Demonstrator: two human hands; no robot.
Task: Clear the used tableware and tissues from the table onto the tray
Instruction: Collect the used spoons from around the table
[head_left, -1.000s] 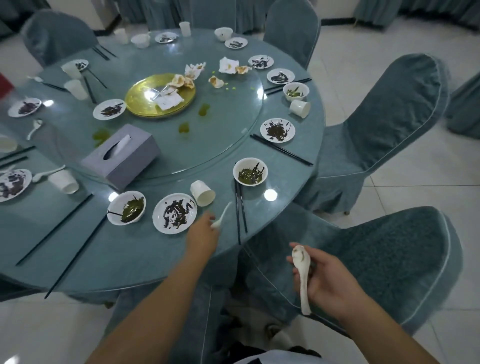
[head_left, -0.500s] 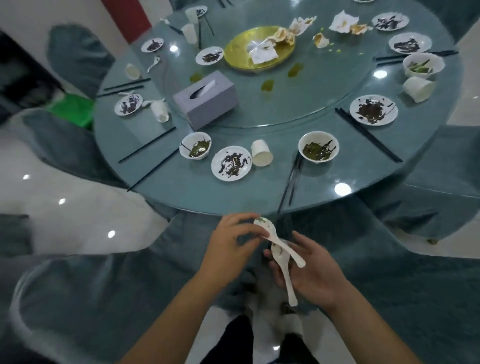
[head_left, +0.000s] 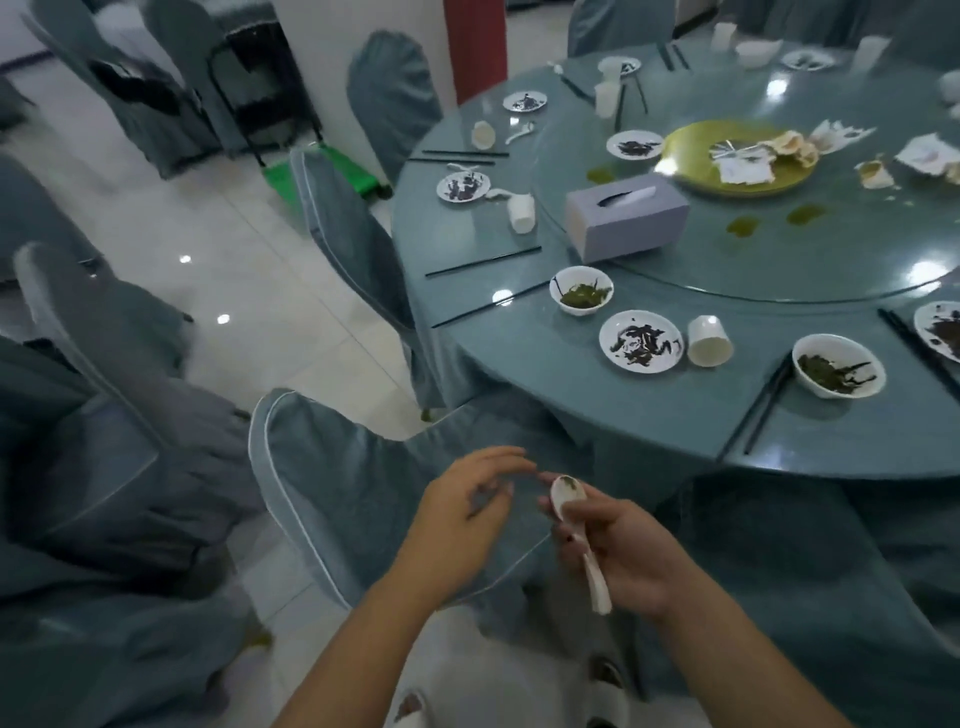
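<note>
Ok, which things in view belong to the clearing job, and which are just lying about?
Job: white ceramic spoon gripped by the right hand; white bowl of green leftovers; white saucer with dark scraps; tipped white paper cup; black chopsticks; crumpled tissues on the yellow platter.
Lying about: lavender tissue box; grey-blue covered chair; green trolley.

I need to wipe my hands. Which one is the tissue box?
On the round table is a glass turntable. At the turntable's near-left edge, beside the gold platter, sits the tissue box: the only lilac block there, a tissue in its slot.
</note>
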